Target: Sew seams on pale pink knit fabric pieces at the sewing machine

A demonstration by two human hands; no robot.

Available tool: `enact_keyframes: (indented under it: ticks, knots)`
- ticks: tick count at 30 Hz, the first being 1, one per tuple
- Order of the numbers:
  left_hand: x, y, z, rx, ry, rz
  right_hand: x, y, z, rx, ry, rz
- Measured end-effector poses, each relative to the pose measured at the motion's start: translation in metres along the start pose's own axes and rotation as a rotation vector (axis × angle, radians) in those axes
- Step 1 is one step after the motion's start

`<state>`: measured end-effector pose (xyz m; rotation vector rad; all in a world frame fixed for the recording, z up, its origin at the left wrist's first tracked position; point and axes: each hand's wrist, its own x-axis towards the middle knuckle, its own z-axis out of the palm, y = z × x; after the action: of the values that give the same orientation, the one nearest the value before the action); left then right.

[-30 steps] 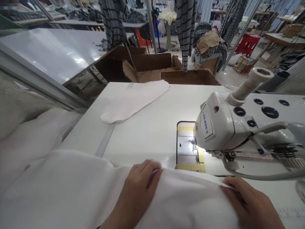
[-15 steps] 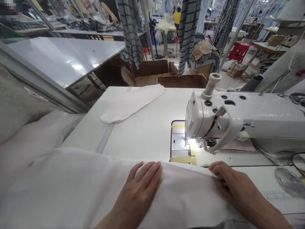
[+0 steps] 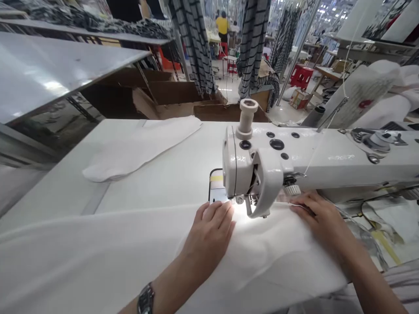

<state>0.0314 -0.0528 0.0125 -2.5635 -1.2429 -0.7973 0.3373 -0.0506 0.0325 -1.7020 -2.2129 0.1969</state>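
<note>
At the white sewing table [image 3: 170,174], seen from the head camera, a broad white cloth [image 3: 108,244] lies across the front edge and runs under the presser foot [image 3: 251,208] of the white industrial sewing machine [image 3: 294,161]; the left hand [image 3: 211,229] lies flat and open on the cloth, fingers spread, just beside the lit needle area, gripping nothing; the right hand [image 3: 319,218] rests on the cloth on the far side of the foot, fingers lightly curved, and whether they pinch an edge I cannot tell; a wristwatch [image 3: 145,300] circles the left wrist; a folded white fabric piece [image 3: 137,148] lies farther along the table; cardboard boxes [image 3: 173,98] stand beyond it.
</note>
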Motion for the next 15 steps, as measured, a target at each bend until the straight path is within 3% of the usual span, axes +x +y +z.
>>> enact_keyframes:
  ticks: [6,12,15]
  knots:
    - [0.004,-0.005,0.005,0.005,0.03,-0.006,0.005,0.001,0.012,-0.174,0.221,-0.195]
    - [0.003,-0.006,0.006,-0.001,0.047,-0.002,0.005,0.003,0.016,-0.262,0.324,-0.316]
    - [0.004,-0.007,0.005,0.0,0.014,-0.012,0.004,0.007,0.016,-0.318,0.314,-0.358]
